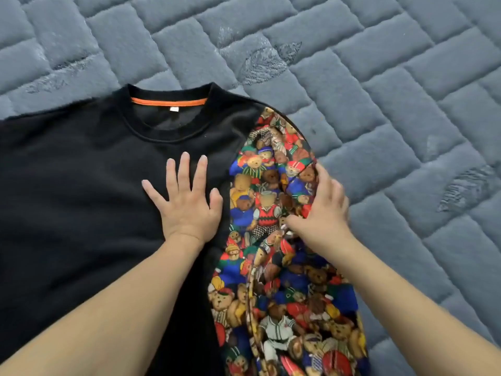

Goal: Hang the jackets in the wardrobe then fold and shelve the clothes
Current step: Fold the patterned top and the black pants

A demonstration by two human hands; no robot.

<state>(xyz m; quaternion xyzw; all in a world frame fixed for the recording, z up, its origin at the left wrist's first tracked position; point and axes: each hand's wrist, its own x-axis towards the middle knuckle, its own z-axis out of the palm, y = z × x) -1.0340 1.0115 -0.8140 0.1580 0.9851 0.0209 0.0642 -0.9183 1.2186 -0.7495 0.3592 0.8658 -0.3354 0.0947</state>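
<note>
Head view looks down on a black fleece sweatshirt (81,185) with an orange strip inside its round collar (169,101), spread flat on a grey-blue quilted mat (379,77) stitched in brick-like blocks. Its teddy-bear-print sleeve (271,213), crowded with bright red, blue and green bears, lies along the sweatshirt's right edge and bunches toward the lower frame. The left hand (187,202) presses flat on the black chest, fingers straight and spread wide. The right hand (322,213), slightly blurred, grips the printed sleeve at its outer edge, fingers curled over the fabric. Faint leaf-shaped embossings (268,63) mark the mat beyond the collar.
</note>
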